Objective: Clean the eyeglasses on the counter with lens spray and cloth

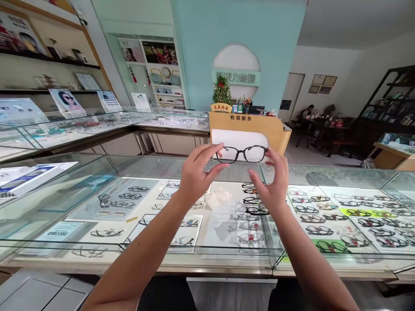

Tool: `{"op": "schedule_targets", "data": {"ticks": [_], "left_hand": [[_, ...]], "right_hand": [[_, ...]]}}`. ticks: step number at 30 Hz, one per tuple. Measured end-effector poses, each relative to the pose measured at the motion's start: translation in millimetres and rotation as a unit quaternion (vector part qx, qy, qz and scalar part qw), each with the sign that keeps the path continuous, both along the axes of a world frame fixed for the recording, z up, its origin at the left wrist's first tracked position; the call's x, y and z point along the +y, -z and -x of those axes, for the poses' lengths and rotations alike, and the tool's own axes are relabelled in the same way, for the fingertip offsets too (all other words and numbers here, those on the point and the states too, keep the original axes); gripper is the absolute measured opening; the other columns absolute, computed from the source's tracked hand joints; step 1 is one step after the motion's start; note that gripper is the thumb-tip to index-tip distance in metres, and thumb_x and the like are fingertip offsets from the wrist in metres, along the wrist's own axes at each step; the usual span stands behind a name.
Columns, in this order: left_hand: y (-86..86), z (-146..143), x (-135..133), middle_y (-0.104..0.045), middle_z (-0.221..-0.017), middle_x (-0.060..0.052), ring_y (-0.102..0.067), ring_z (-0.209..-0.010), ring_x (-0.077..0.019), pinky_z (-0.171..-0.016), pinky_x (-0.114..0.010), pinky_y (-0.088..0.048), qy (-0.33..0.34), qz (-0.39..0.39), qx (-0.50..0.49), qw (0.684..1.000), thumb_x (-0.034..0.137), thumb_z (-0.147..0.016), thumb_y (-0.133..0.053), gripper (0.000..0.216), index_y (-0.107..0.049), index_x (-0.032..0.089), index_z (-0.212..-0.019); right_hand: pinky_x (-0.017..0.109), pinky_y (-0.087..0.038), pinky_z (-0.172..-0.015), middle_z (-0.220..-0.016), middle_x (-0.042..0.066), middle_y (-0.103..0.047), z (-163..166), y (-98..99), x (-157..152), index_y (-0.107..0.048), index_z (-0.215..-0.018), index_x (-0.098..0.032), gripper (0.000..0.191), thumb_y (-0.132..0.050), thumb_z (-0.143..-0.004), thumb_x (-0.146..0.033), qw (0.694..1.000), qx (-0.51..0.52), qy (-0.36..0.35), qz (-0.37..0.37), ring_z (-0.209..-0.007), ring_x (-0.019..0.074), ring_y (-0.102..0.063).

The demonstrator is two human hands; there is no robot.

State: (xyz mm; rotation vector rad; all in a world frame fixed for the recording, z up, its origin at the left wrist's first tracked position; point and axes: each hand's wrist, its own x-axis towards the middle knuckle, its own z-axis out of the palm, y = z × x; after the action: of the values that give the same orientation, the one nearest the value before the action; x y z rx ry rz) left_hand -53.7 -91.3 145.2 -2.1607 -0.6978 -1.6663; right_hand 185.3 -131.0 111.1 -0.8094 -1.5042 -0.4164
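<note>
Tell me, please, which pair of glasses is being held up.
The dark-framed pair between the left hand and right hand; it is raised above the display case, while the nearby pairs lie inside.

Bare left hand (196,172) and right hand (275,177) — small dark spot (139,243) on the left forearm (155,235) — and black trousers (168,294).

glass display counter (233,262) with several rows of eyeglasses (314,219) inside

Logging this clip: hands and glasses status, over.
Left hand gripping black-framed glasses at one end. Right hand touching other end, thumb apart. Glasses raised over display case. Nothing visibly in the way.
</note>
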Motion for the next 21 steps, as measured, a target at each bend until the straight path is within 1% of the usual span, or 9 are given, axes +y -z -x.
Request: {"op": "schedule_targets", "data": {"ticks": [3, 5, 7, 10, 13, 15, 18, 21], "left_hand": [[-41.6, 4.4, -29.8, -0.077, -0.125, -0.008, -0.073, -0.116, -0.0258, -0.106, -0.044, -0.060, -0.016, -0.040, -0.004, 0.999, 0.050, -0.098, -0.077, 0.048, -0.071, 0.026, -0.138], [-63.6, 7.1, -47.3, -0.077, -0.124, -0.007, -0.072, -0.115, -0.0264, -0.106, -0.046, -0.059, -0.019, -0.070, -0.012, 0.997, 0.048, -0.097, -0.077, 0.046, -0.071, 0.028, -0.138], [-81.3, 9.0, -61.8, -0.075, -0.124, -0.006, -0.071, -0.115, -0.0265, -0.107, -0.047, -0.059, -0.013, -0.097, -0.023, 0.995, 0.045, -0.096, -0.079, 0.045, -0.071, 0.029, -0.138], [-100.6, 9.6, -77.9, -0.074, -0.122, -0.006, -0.071, -0.113, -0.0272, -0.105, -0.048, -0.060, 0.014, -0.142, -0.035, 0.989, 0.045, -0.093, -0.082, 0.047, -0.071, 0.032, -0.138], [-111.4, 8.0, -89.8, -0.073, -0.123, -0.006, -0.071, -0.114, -0.0277, -0.103, -0.048, -0.062, 0.040, -0.171, -0.039, 0.984, 0.043, -0.091, -0.084, 0.050, -0.072, 0.033, -0.138], [-113.8, 6.2, -96.7, -0.073, -0.124, -0.006, -0.070, -0.115, -0.0275, -0.104, -0.048, -0.063, 0.051, -0.166, -0.046, 0.984, 0.041, -0.091, -0.085, 0.051, -0.071, 0.033, -0.139], [-112.2, 2.8, -104.9, -0.071, -0.126, -0.007, -0.071, -0.117, -0.0273, -0.103, -0.048, -0.065, 0.078, -0.127, -0.070, 0.986, 0.044, -0.090, -0.085, 0.056, -0.068, 0.032, -0.142], [-108.5, -2.0, -109.9, -0.068, -0.130, -0.009, -0.069, -0.123, -0.0272, -0.103, -0.047, -0.066, 0.125, -0.099, -0.104, 0.982, 0.042, -0.089, -0.087, 0.058, -0.066, 0.030, -0.143]], "right_hand": [[0.049, -0.067, -0.089, -0.141, 0.014, -0.066, 6.1, -42.1, -24.9, -0.051, -0.155, -0.032, 0.062, -0.076, -0.098, -0.038, 0.998, 0.005, 0.008, -0.062, -0.127, 0.0317, -0.065], [0.048, -0.068, -0.088, -0.139, 0.014, -0.067, 9.6, -64.2, -39.9, -0.053, -0.154, -0.032, 0.060, -0.075, -0.099, -0.037, 0.996, 0.007, 0.008, -0.090, -0.126, 0.0311, -0.065], [0.047, -0.068, -0.088, -0.138, 0.014, -0.067, 12.9, -81.3, -53.2, -0.052, -0.154, -0.031, 0.059, -0.074, -0.099, -0.038, 0.993, 0.007, 0.013, -0.116, -0.125, 0.0307, -0.066], [0.047, -0.069, -0.087, -0.138, 0.014, -0.066, 16.8, -98.8, -69.9, -0.052, -0.155, -0.032, 0.058, -0.072, -0.101, -0.038, 0.989, 0.009, 0.028, -0.143, -0.124, 0.0309, -0.066], [0.047, -0.068, -0.087, -0.139, 0.013, -0.065, 19.5, -108.9, -83.8, -0.052, -0.155, -0.034, 0.057, -0.071, -0.101, -0.037, 0.987, 0.022, 0.018, -0.159, -0.124, 0.0306, -0.066], [0.047, -0.068, -0.086, -0.139, 0.013, -0.065, 21.0, -112.8, -92.0, -0.053, -0.154, -0.034, 0.058, -0.072, -0.100, -0.037, 0.985, 0.030, 0.013, -0.169, -0.124, 0.0307, -0.066], [0.046, -0.069, -0.084, -0.136, 0.013, -0.065, 23.1, -115.8, -102.4, -0.055, -0.151, -0.033, 0.057, -0.075, -0.098, -0.037, 0.983, 0.040, 0.023, -0.178, -0.122, 0.0306, -0.067], [0.045, -0.069, -0.083, -0.132, 0.012, -0.067, 24.5, -117.0, -109.6, -0.057, -0.148, -0.032, 0.052, -0.075, -0.099, -0.039, 0.981, 0.040, 0.045, -0.186, -0.122, 0.0307, -0.068]]}}
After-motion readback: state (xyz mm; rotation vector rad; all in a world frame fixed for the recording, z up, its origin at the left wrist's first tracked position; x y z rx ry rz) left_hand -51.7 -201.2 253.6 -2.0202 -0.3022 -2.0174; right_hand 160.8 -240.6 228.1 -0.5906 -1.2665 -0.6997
